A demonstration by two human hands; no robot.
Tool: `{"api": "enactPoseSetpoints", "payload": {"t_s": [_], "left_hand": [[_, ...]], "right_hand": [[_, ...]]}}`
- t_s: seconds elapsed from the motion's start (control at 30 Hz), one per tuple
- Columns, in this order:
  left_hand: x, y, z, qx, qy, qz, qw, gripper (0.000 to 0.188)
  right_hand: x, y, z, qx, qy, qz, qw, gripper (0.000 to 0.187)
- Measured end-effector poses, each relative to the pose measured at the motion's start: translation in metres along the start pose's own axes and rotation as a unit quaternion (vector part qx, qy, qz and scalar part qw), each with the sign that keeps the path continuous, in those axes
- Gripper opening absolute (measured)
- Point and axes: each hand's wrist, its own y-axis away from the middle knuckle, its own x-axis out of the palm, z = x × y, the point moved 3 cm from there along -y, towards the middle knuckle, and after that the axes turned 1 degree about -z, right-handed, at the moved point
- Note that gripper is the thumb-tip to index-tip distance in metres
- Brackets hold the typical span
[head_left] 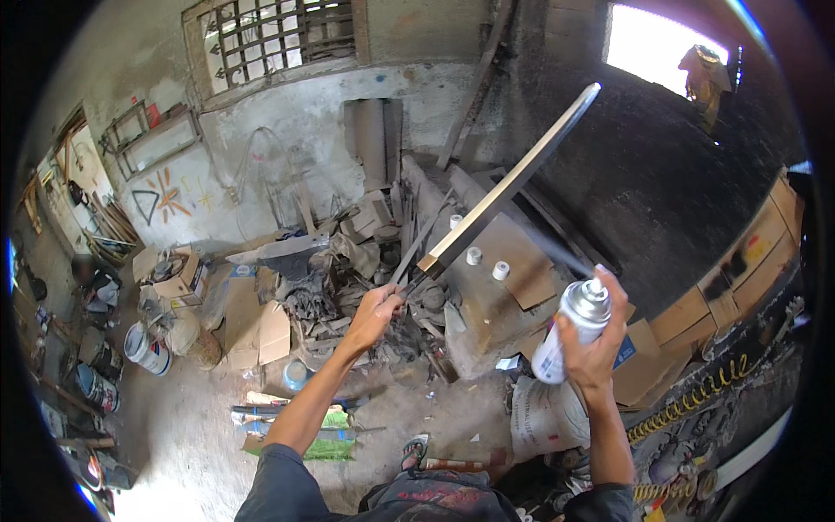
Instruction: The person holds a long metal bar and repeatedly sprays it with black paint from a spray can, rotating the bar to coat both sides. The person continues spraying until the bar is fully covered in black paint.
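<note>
A person sprays a long bar (511,187) in a cluttered workshop, holding it aloft in the left hand (376,315) and working a can (584,311) with the right hand (598,348). The job looks to be mid-course: a pale mist (564,252) streams from the nozzle toward ten o'clock, thinning short of the bar's dark lower face. The upper face shines pale gold, but whether that is fresh coating or the bar's own finish cannot be told, nor how much spraying is left; the underside is hidden.

The bar slants up from the left hand, its tip between one and two o'clock, clear of the slab (474,326) and its three white jars (500,271) below. The left forearm enters from seven o'clock, arm reaching well forward, fingers clenched around the bar's near end. The right forearm rises from five o'clock, nearly upright, its fingers wrapped around the tilted can, thumb along its side, index fingertip bent over the nozzle.
</note>
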Motion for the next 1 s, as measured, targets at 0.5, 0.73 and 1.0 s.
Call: {"api": "enactPoseSetpoints", "payload": {"t_s": [0.5,0.73,1.0], "left_hand": [[0.014,0.001,0.002,-0.005,0.005,-0.025,1.0,0.022],[0.004,0.01,0.003,-0.067,0.022,-0.008,0.997,0.027],[0.008,0.026,-0.001,-0.112,0.089,-0.019,0.99,0.024]], "right_hand": [[0.034,0.016,0.069,-0.202,0.062,0.088,0.973,0.069],[0.031,0.023,0.046,-0.044,0.004,0.02,0.999,0.068],[0.047,0.033,0.06,-0.093,0.014,0.22,0.971,0.063]]}}
